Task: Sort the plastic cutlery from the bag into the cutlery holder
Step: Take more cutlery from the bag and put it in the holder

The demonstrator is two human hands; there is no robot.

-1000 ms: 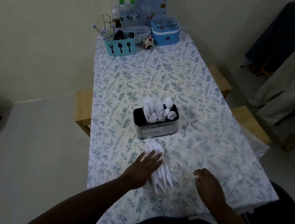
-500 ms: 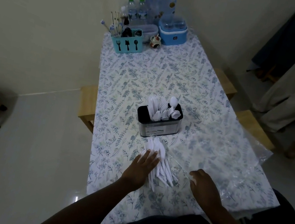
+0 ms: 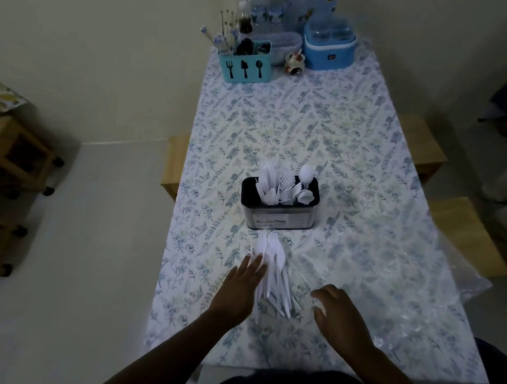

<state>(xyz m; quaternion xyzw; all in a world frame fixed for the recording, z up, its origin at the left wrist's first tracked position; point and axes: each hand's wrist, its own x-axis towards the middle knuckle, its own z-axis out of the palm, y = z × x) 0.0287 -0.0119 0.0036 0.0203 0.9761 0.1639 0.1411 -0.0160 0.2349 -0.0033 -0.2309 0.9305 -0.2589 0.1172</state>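
Hardly anything is shifting since half a second earlier: both hands are keeping almost the same spots on the table, and only the view is swinging a little, so the far end of the table is sitting more to the right.

The left hand is lying flat with its fingers straight and slightly spread, its fingertips resting on the near left side of the pile of plastic cutlery. The right hand is sitting just right of the pile with its fingers curled down onto the clear plastic bag; whether it is pinching the film I cannot tell.

The pile is showing as white pieces fanned on the tablecloth, fork tines pointing toward the cutlery holder and handles spreading back between the two hands. The bag is lying crumpled and see-through across the right side of the table, spilling over its edge.

The holder, black-rimmed with a shiny front, is standing just beyond the pile, white cutlery upright in its compartments. At the far end a teal caddy, water bottles and a blue container are standing together.
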